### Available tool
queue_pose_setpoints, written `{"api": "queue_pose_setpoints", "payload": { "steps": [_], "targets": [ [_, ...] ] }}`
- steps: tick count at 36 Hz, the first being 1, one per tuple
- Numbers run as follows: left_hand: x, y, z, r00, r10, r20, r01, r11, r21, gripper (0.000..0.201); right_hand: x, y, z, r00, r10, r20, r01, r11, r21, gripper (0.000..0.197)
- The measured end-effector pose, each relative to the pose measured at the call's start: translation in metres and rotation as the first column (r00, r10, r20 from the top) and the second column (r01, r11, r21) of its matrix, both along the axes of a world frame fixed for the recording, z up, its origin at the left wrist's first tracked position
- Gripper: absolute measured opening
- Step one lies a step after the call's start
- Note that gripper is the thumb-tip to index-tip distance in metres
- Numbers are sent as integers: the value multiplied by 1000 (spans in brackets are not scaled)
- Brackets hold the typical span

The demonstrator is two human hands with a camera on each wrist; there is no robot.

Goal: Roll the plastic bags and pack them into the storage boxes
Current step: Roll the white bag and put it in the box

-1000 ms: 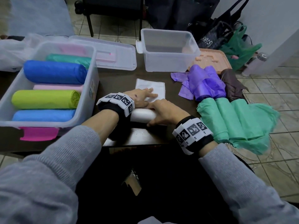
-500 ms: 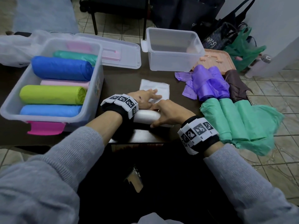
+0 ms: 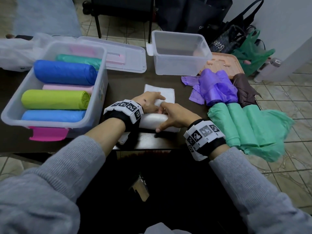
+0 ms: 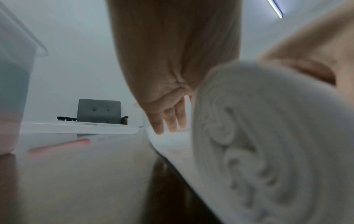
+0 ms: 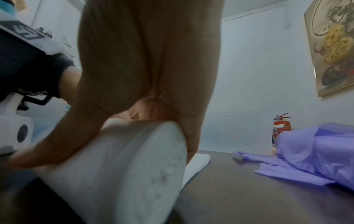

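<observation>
both hands — left hand (image 3: 148, 102) and right hand (image 3: 173, 115) — press flat, fingers straight and together, on the white roll (image 3: 152, 121), likely keeping it tight as it winds toward the unrolled tail (image 3: 160, 90).

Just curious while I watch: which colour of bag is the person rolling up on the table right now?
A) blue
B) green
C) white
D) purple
C: both hands, left hand and right hand, press on a half-rolled white bag whose flat end lies unrolled on the table; its spiral end shows in the right wrist view.
</observation>
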State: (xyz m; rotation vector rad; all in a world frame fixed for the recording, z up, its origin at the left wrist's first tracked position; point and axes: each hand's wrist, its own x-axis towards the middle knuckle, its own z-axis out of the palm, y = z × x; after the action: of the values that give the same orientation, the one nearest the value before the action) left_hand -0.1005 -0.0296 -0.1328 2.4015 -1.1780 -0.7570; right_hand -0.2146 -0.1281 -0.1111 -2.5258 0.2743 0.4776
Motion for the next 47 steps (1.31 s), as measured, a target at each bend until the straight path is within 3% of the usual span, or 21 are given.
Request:
{"api": "queue_pose_setpoints", "payload": {
  "steps": [5, 8, 12, 17, 21, 24, 30, 34, 37, 40, 42, 47],
  "targets": [
    [-9, 10, 12, 994, 96, 61, -84, 980, -180, 28, 1, 0, -1, 1000, 13, 14, -13, 1000, -4, 49],
    [-13, 18, 19, 980, 199, -18, -199, 964, -175, 15, 1, -2, -3, 1000, -8, 10, 8, 1000, -7, 45],
    [-16, 31, 24, 980, 155, -123, -163, 985, -58, 17, 1, -4, -5, 1000, -28, 13, 29, 999, -14, 43],
    [-17, 35, 25, 983, 131, -126, -132, 991, -2, 19, 2, -4, 0, 999, -10, -32, 9, 1000, -29, 33],
    [-15, 32, 25, 986, 117, -115, -116, 993, 15, 22, 2, -1, 2, 999, 11, -41, -16, 993, -115, 52],
    [-14, 29, 23, 987, 118, -107, -115, 993, 31, 24, -4, 7, 2, 999, -43, 26, 47, 982, -182, 69],
    [-13, 27, 16, 986, 133, -99, -130, 991, 36, 24, -20, 30, -1, 992, 70, 110, -3, 857, -515, 49],
    [-12, 25, 15, 987, 133, -91, -129, 990, 53, 24, -30, 51, -14, 976, 68, 208, 73, 795, -602, 30],
    [-10, 23, 15, 987, 137, -86, -131, 989, 63, 23, -34, 56, -25, 954, 66, 292, 136, 773, -620, 8],
    [-8, 23, 15, 985, 151, -82, -148, 988, 43, 21, -33, 56, -25, 954, 41, 297, 143, 808, -571, 30],
    [-8, 23, 15, 983, 172, -68, -172, 985, 3, 21, -30, 57, -15, 947, 8, 322, 179, 817, -547, 34],
    [-12, 24, 20, 981, 195, -18, -196, 972, -129, 20, -22, 41, -5, 990, 65, 122, 8, 854, -520, 30]
  ]
}}
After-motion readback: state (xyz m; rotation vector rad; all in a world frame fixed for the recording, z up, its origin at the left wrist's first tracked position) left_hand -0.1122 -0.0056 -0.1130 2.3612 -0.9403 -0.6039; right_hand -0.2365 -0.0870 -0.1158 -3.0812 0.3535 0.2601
